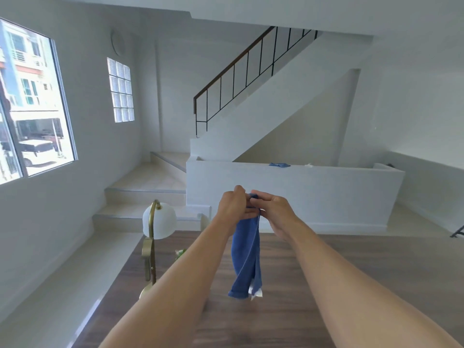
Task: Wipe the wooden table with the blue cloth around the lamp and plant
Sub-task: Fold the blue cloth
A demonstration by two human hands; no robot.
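1. Both my bare forearms reach forward from the bottom edge, out over the wooden table (339, 267).
2. My left hand (232, 205) is closed around the top of the blue cloth (246, 257), knuckles toward me.
3. My right hand (275, 209) meets it at the same spot, fingers pinching the cloth's upper edge, so the two hands touch.
4. Held this way, the cloth hangs straight down in a long narrow bunch above the table; whether its lower end touches the wood I cannot tell.
5. At that lower end a small white tag (256, 292) shows.
6. To my left, near the table's corner, stands the lamp (158, 221), with a brass arm and a round white shade.
7. Just right of the lamp, a bit of the plant (180, 253) peeks out from behind my left forearm; most of it is hidden.
8. Beyond the table runs a low white wall (313, 194), and another blue cloth (279, 165) lies on top of it.
9. Behind that a staircase (251, 71) with a dark railing climbs to the right, and a large window (32, 104) fills the left wall.
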